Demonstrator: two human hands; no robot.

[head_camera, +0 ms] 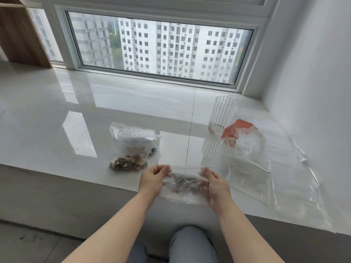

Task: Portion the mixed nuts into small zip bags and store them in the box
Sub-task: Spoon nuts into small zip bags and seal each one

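Both hands on one small zip bag (183, 184) of mixed nuts, held over the sill edge at 6 o'clock: left hand (152, 180) pinches the top left corner, right hand (213, 184) grips the right side. Filled nut bags (131, 147) lie on the marble sill (57, 111) at 10 o'clock. Ribbed glass (222, 114) and large clear plastic bag (266, 168) at 2 o'clock.

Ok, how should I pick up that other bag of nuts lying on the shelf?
Pinch the bag of nuts by its empty upper part just under the zip strip, coming from above. The nuts sit heaped at the near end, so lifting from the far, zipped end lets them hang down. I can't tell whether the zip is fully closed.
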